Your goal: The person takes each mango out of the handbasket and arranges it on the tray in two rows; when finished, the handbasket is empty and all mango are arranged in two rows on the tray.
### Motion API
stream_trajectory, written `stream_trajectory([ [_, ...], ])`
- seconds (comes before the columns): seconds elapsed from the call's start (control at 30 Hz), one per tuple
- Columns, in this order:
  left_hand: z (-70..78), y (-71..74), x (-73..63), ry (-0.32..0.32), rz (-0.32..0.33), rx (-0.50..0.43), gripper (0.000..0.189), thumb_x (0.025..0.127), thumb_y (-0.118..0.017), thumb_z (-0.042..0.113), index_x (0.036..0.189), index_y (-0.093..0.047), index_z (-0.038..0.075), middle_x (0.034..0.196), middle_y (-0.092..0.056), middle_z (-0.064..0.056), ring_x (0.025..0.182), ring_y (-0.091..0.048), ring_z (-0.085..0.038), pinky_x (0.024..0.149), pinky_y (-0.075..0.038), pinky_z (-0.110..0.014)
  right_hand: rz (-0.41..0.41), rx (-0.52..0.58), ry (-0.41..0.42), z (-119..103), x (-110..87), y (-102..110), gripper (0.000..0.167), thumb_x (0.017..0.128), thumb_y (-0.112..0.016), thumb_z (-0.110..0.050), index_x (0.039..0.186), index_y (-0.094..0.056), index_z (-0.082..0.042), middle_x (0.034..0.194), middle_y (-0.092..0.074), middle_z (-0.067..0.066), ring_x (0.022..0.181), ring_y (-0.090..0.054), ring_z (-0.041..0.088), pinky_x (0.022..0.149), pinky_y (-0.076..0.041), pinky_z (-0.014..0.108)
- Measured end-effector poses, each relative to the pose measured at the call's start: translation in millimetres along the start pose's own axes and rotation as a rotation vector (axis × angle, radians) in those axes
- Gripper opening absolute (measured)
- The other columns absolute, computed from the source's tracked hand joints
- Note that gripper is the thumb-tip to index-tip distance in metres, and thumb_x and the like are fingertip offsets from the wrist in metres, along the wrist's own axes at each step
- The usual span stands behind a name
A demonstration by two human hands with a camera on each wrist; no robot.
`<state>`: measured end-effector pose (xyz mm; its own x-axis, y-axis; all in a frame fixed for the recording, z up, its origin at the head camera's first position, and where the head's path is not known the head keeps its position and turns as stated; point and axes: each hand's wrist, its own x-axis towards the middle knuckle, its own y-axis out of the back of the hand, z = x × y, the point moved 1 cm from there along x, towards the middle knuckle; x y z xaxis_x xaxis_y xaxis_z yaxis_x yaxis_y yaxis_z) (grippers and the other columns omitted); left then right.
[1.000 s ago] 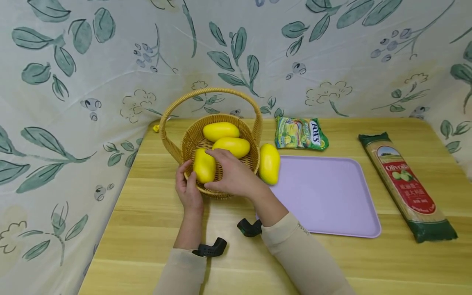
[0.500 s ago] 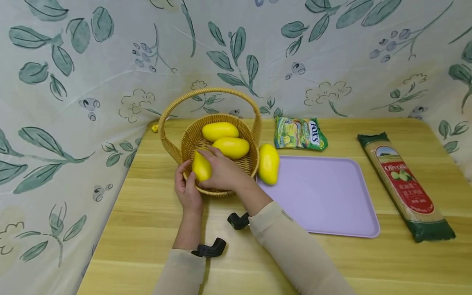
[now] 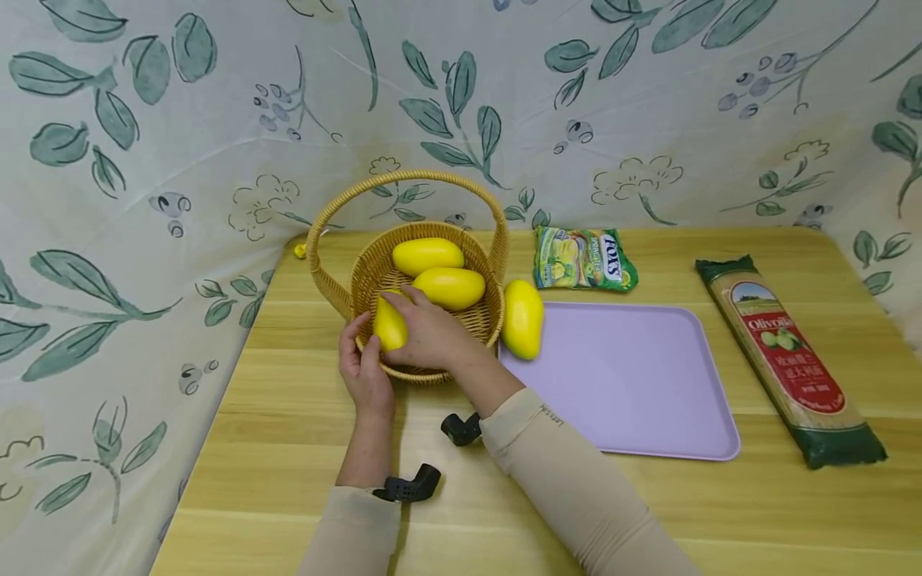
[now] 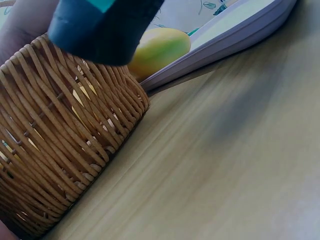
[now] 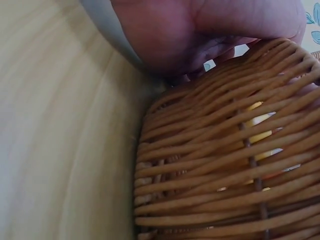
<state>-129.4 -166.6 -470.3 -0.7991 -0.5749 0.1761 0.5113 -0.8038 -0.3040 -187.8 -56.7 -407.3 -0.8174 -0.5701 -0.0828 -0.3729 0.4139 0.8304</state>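
A wicker basket (image 3: 372, 266) with a tall arched handle stands at the back left of the table. My right hand (image 3: 435, 336) reaches in over its near rim and grips a yellow mango (image 3: 390, 328), covering that fruit's right side. At the front left of the basket, my left hand (image 3: 366, 374) holds the rim, its thumb up by the same mango. Two more mangoes, one farther back (image 3: 428, 255) and one nearer (image 3: 450, 288), lie inside. The left wrist view shows the woven wall (image 4: 65, 130) from outside, with mango yellow through the gaps.
Another mango (image 3: 523, 320) lies right of the basket, against a lilac tray (image 3: 627, 376). Behind the tray is a green Fox's candy bag (image 3: 585, 259). A spaghetti pack (image 3: 791, 364) lies at the right. A small yellow item (image 3: 299, 251) sits in the back left corner.
My right hand has moved left and closed farther over the mango, which now sits slightly left and shows less. My left hand stays at the rim.
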Motion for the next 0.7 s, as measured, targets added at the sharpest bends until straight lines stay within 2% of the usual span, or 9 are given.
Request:
stream_trajectory([
  [0.23, 0.7, -0.6, -0.2, -0.001, 0.003, -0.003, 0.036, 0.093, -0.048, -0.002, 0.127, -0.06, -0.003, 0.133, -0.061, -0.004, 0.146, -0.037, -0.022, 0.122, -0.024, -0.036, -0.013, -0.049, -0.01, 0.4, 1.7, -1.4, 0.088, 0.086, -0.075, -0.051, 0.16, -0.035, -0.024, 0.168, -0.025, 0.014, 0.139, -0.052, 0.038, 0.111, -0.047, 0.052],
  [0.4, 0.7, -0.5, -0.3, 0.003, 0.003, -0.004, 0.037, 0.094, -0.048, -0.003, 0.128, -0.059, -0.004, 0.131, -0.061, 0.002, 0.146, -0.037, -0.02, 0.122, -0.024, -0.037, -0.02, -0.034, -0.008, 0.0, 1.9, -1.6, 0.088, 0.086, -0.076, -0.049, 0.16, -0.035, -0.023, 0.169, -0.025, 0.015, 0.142, -0.049, 0.038, 0.113, -0.045, 0.052],
  [0.57, 1.0, -1.2, -0.3, 0.01, 0.006, -0.012, 0.037, 0.093, -0.047, -0.003, 0.127, -0.062, -0.001, 0.135, -0.059, -0.005, 0.144, -0.039, -0.018, 0.12, -0.026, -0.035, -0.012, -0.003, 0.014, 0.0, 1.0, 0.5, 0.087, 0.085, -0.079, -0.045, 0.158, -0.038, -0.02, 0.167, -0.027, 0.016, 0.144, -0.046, 0.037, 0.115, -0.043, 0.05],
  [0.7, 1.1, -1.4, -0.1, 0.011, 0.006, -0.015, 0.036, 0.093, -0.048, -0.003, 0.128, -0.06, -0.004, 0.137, -0.057, -0.008, 0.144, -0.039, -0.018, 0.119, -0.026, -0.034, 0.001, 0.02, 0.03, 1.0, 0.4, 2.8, 0.087, 0.082, -0.082, -0.04, 0.156, -0.042, -0.018, 0.166, -0.03, 0.016, 0.145, -0.045, 0.035, 0.116, -0.042, 0.048],
])
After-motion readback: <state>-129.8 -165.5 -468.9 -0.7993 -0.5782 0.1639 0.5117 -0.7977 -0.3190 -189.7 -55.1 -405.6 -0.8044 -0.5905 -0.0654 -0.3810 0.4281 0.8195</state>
